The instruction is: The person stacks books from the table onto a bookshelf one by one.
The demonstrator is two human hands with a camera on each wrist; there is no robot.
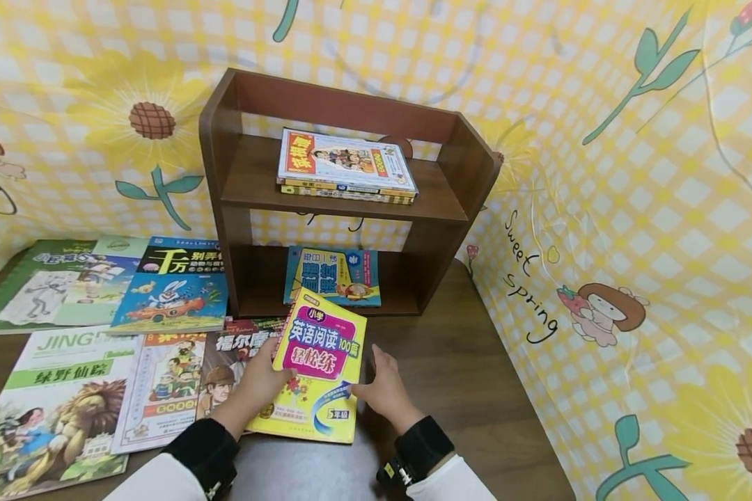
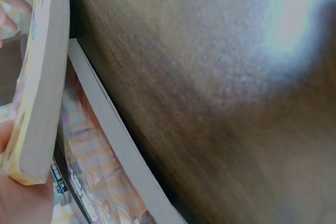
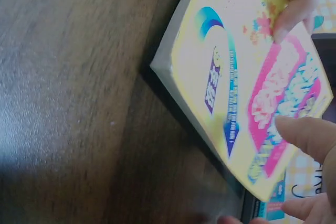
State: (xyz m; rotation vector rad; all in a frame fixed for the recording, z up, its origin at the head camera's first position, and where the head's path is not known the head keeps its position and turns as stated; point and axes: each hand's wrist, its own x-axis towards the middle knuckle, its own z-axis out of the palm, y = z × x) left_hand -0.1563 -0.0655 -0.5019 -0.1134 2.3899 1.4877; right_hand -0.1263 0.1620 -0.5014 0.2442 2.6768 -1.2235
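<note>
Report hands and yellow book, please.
Left hand grips yellow English-reading workbook, tilted. Right hand at its right edge. Sherlock Holmes book partly hidden below.

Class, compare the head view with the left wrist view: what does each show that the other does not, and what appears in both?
Only the head view shows the stack of books on the brown wooden shelf and the white-and-green book with a lion on its cover.

Only the left wrist view shows, broadside, the pale page block of the yellow paperback.

Both show that paperback, the left hand holding it, fingers of the right hand, and the brown wood-grain table.
</note>
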